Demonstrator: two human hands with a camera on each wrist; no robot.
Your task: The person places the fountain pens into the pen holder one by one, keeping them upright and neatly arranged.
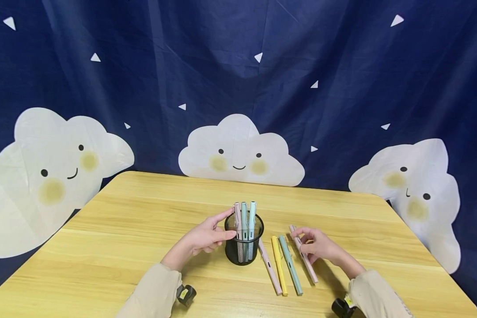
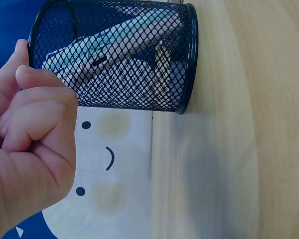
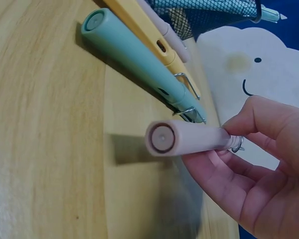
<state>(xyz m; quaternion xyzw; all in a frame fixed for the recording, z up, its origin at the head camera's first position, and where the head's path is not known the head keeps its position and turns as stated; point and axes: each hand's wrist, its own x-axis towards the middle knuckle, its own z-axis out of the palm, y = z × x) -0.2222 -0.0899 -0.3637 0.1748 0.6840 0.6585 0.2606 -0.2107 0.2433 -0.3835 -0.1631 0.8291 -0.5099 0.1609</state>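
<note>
the pale pink pen (image 1: 308, 266) is in my right hand (image 1: 318, 244), just above the right-hand side of the row of pens. i pinch it near its clip end between thumb and fingers, with that hand closed only as far as the barrel needs. its plain end points back toward me, and in the right wrist view that end stands clear of the wood with a shadow beside it; whether any other part of the pen touches down, i cannot tell.

just left of it lies a green pen (image 1: 291, 267), then a yellow pen (image 1: 279, 265) close beside that, and then a lilac pen (image 1: 271, 270), whose far end is near the foot of a black mesh cup (image 1: 230, 254). the cup stands upright, and my left hand (image 1: 204, 235) holds it by the left side of its rim, thumb in front and forefinger reaching farther back, the other fingers folded toward my palm. in the cup stand a mauve pen (image 1: 237, 216), a grey-green pen (image 1: 244, 216) and a light blue pen (image 1: 252, 216), their tops above the rim.

all this is on a light wood surface (image 1: 143, 247). beige sleeves (image 1: 155, 291) cover my forearms. behind hangs a dark blue curtain (image 1: 222, 44) with smiling white clouds (image 1: 238, 137) and small white triangles (image 1: 258, 57).
</note>
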